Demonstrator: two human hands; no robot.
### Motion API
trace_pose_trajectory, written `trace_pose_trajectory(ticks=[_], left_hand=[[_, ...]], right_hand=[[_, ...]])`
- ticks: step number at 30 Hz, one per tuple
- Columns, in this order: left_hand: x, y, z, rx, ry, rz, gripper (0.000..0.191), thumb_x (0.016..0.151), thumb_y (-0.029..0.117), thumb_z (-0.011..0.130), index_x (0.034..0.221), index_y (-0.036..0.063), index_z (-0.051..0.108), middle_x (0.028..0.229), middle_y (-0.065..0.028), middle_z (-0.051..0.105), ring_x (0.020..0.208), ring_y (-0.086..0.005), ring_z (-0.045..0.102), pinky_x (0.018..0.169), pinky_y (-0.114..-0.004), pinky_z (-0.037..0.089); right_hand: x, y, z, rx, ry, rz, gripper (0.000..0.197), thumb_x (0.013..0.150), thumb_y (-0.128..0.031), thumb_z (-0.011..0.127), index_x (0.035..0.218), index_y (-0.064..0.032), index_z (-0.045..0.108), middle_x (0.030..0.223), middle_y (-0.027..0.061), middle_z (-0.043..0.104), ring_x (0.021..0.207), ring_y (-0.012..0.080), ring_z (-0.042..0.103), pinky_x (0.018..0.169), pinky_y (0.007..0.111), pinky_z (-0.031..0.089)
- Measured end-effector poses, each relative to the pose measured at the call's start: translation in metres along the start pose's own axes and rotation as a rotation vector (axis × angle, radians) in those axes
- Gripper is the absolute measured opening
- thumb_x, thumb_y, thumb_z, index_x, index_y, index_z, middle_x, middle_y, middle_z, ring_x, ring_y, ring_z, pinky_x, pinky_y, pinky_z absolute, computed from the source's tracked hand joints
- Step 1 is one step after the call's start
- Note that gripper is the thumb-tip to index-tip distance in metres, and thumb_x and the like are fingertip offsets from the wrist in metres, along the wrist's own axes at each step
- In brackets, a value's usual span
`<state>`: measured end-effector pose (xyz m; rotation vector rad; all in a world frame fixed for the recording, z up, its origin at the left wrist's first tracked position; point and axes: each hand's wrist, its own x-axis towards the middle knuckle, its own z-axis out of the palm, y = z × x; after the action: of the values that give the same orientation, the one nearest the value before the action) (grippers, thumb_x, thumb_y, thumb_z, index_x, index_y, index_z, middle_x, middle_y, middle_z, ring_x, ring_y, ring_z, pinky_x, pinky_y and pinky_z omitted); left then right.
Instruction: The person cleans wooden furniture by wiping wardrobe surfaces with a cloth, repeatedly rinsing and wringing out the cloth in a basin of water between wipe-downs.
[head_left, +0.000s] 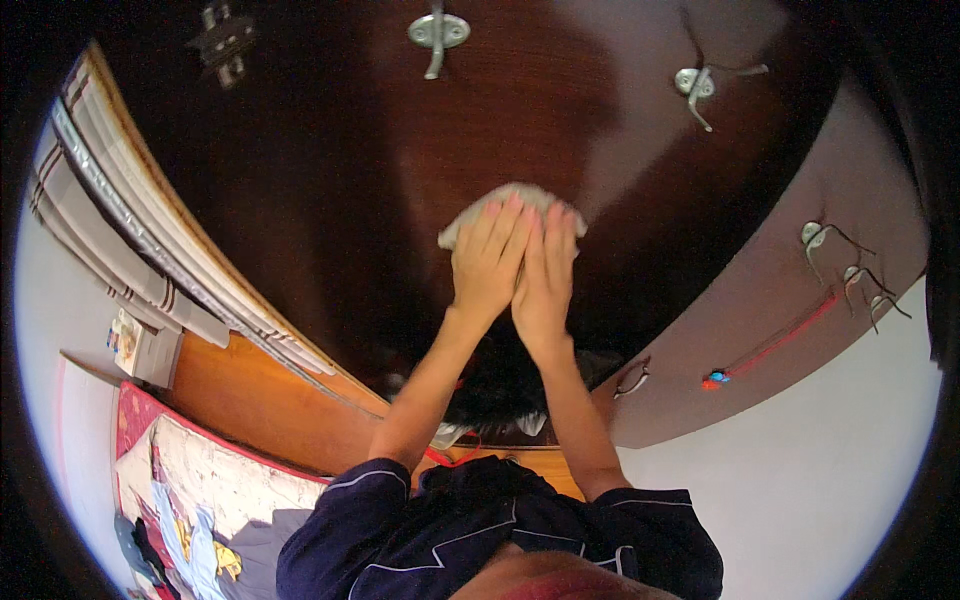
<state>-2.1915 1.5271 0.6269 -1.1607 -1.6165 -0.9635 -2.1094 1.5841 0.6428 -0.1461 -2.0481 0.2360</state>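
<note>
Both my hands lie flat, side by side, on a pale folded cloth (517, 192) against a dark brown wooden panel (480, 127). My left hand (489, 259) presses the cloth's left part, fingers pointing up the panel. Alongside it, thumb side touching, my right hand (546, 281) presses the right part. Only the cloth's upper rim and side corners show past the fingers. Above the hands, a metal coat hook (439, 31) is fixed to the panel, with another double hook (695, 85) to the right.
At right, a brown side panel (712, 337) carries several metal hooks (814, 234) and a hanging red cord (787, 326). Striped curtains (142, 247) hang at left. Below them is a bed (232, 465) with crumpled clothes (196, 551). A dark furry item (495, 382) sits beneath my forearms.
</note>
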Motion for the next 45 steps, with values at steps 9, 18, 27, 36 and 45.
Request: trace_pose_trajectory(ticks=[9, 18, 27, 36, 45], left_hand=[[0.093, 0.02, -0.015, 0.046, 0.153, 0.034, 0.039, 0.084, 0.013, 0.053, 0.122, 0.0076, 0.057, 0.136, -0.0097, 0.048, 0.124, -0.029, 0.045, 0.086, -0.038, 0.039], [0.112, 0.022, -0.009, 0.104, 0.175, 0.1, 0.043, 0.083, 0.015, 0.052, 0.126, 0.0116, 0.055, 0.137, -0.0064, 0.047, 0.123, -0.0275, 0.044, 0.088, -0.039, 0.038], [-0.026, 0.031, 0.032, 0.006, -0.157, 0.054, 0.041, 0.082, 0.015, 0.051, 0.121, 0.004, 0.055, 0.131, -0.0142, 0.046, 0.12, -0.0355, 0.042, 0.09, -0.048, 0.036], [0.149, 0.022, -0.023, 0.137, 0.215, 0.057, 0.049, 0.087, 0.018, 0.048, 0.135, 0.0087, 0.043, 0.144, -0.0115, 0.034, 0.13, -0.0346, 0.032, 0.102, -0.045, 0.028], [0.067, -0.003, -0.016, 0.226, 0.121, -0.014, 0.043, 0.085, 0.019, 0.053, 0.126, 0.0074, 0.051, 0.133, -0.0134, 0.045, 0.122, -0.0368, 0.039, 0.093, -0.048, 0.034]], right_hand=[[0.073, -0.004, -0.04, 0.006, 0.145, -0.12, 0.048, 0.09, -0.001, 0.043, 0.138, -0.0002, 0.037, 0.148, 0.0205, 0.025, 0.137, 0.0383, 0.022, 0.111, 0.047, 0.018], [0.083, 0.004, -0.046, -0.046, 0.191, -0.127, 0.054, 0.087, -0.001, 0.049, 0.139, -0.0006, 0.034, 0.149, 0.0197, 0.023, 0.136, 0.0407, 0.021, 0.111, 0.048, 0.018], [-0.049, 0.041, -0.003, 0.03, -0.049, 0.222, 0.052, 0.09, -0.003, 0.049, 0.139, 0.003, 0.031, 0.147, 0.0254, 0.02, 0.135, 0.0452, 0.019, 0.111, 0.051, 0.017], [0.13, -0.012, -0.068, 0.046, 0.211, -0.254, 0.052, 0.086, -0.005, 0.047, 0.137, -0.0038, 0.039, 0.147, 0.0166, 0.028, 0.135, 0.0372, 0.026, 0.11, 0.047, 0.021], [0.057, -0.006, -0.015, 0.014, 0.053, -0.179, 0.054, 0.085, 0.002, 0.047, 0.138, -0.0011, 0.037, 0.147, 0.0198, 0.028, 0.135, 0.038, 0.026, 0.11, 0.049, 0.021]])
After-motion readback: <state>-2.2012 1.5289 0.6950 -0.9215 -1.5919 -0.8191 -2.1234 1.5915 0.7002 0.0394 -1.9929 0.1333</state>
